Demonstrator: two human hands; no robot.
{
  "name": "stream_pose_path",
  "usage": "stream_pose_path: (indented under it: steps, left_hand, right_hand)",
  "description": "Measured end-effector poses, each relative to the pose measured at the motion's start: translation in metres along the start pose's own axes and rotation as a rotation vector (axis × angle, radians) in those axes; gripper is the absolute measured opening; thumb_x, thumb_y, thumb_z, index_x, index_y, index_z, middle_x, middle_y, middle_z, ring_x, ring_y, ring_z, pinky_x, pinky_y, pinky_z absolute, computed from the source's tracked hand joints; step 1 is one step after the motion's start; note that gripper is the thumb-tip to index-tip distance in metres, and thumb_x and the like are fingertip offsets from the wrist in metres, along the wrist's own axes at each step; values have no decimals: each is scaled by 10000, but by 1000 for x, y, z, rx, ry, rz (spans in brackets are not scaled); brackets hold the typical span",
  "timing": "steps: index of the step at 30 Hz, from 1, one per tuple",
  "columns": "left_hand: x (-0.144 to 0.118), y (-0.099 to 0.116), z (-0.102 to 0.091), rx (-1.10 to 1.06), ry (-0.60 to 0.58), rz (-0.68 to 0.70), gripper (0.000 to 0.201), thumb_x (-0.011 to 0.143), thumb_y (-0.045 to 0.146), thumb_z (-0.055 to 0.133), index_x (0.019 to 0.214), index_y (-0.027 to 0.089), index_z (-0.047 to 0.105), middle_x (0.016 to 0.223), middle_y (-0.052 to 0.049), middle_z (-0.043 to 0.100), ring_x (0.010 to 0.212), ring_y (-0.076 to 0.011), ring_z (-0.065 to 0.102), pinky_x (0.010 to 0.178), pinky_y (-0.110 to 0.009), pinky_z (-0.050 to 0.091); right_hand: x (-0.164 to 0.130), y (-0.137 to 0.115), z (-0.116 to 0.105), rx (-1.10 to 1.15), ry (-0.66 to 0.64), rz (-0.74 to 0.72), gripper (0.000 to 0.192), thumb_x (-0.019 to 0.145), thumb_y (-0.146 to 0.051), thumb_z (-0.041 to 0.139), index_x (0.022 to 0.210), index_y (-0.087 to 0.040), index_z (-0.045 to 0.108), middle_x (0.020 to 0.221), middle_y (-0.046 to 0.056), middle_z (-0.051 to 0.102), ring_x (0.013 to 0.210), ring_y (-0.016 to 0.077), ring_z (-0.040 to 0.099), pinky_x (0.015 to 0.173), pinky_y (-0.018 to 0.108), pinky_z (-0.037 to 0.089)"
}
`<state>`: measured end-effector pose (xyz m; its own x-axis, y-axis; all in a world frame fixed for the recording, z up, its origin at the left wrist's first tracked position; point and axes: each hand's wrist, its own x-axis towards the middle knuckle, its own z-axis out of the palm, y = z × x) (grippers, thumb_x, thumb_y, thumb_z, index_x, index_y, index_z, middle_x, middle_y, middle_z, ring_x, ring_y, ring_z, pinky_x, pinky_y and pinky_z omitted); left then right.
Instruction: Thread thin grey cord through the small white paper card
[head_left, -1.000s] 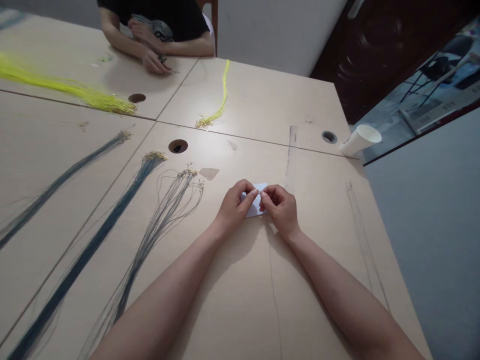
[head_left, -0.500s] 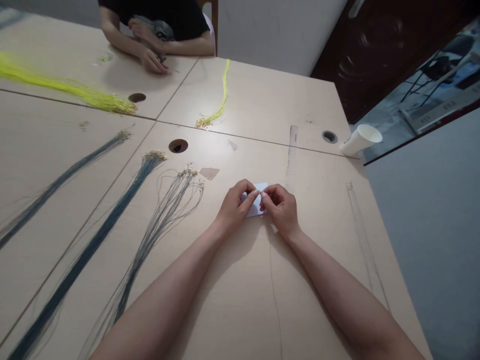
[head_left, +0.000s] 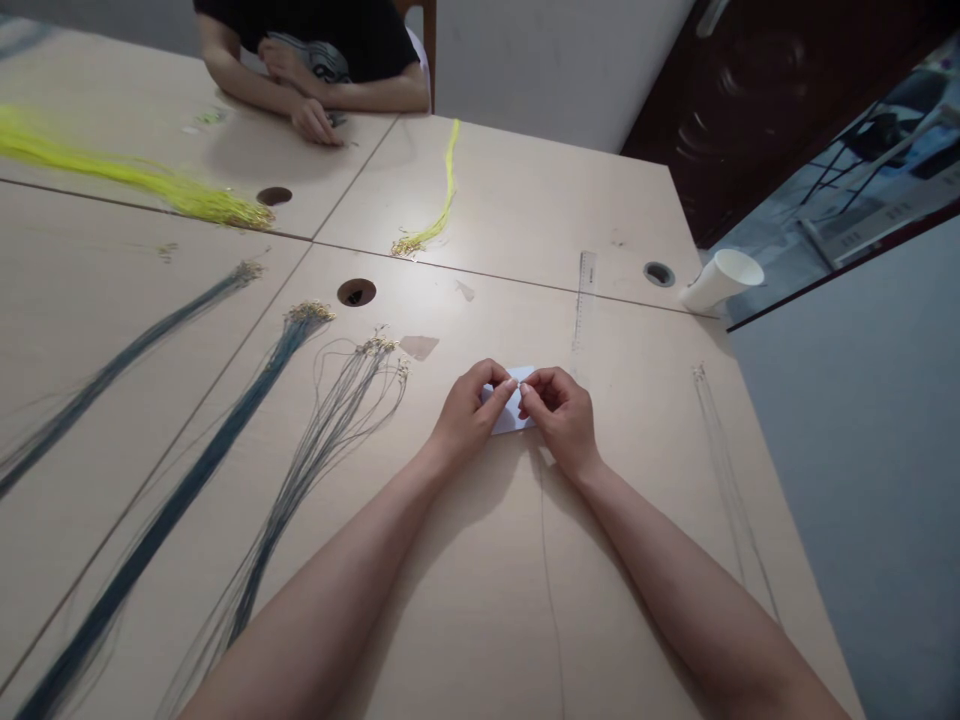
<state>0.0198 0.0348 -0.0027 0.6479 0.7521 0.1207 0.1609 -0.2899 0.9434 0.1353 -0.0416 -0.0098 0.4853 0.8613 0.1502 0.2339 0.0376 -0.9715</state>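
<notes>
My left hand (head_left: 478,402) and my right hand (head_left: 559,412) meet over a small white card (head_left: 512,415), thumbs and forefingers pinched close together. A tiny pale bit shows between the fingertips, too small to make out. From beneath my right hand a thin dark line (head_left: 550,580) runs down the table toward me; its upper end is hidden by the fingers. Left of my hands lies a loose bundle of grey-green lines (head_left: 300,470) with small gold hook-like ends (head_left: 377,345).
Thicker dark bundles (head_left: 202,475) and yellow bundles (head_left: 150,180) lie to the left and far side. A clear ruler (head_left: 583,300), a white cup (head_left: 724,280) and two thin lines (head_left: 724,460) are to the right. Across the table (head_left: 510,200) sits a person (head_left: 315,60) in black.
My hands stay almost in place over the card, with only a slight shift at the fingertips. Across the table, the other person's hand has moved slightly.
</notes>
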Motion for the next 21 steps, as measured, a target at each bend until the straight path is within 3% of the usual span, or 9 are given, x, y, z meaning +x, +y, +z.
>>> stream_pose_path:
  steps: [21]
  left_hand:
    - [0,0,-1,-51,-22,1,213,839,340,470,733,158,503,684,23,498,606,-87,418,561,-222,328]
  right_hand:
    - [0,1,1,78,-3,34,50,744,-220,563,741,-186,526,566,-42,556,473,96,546,482,226,447]
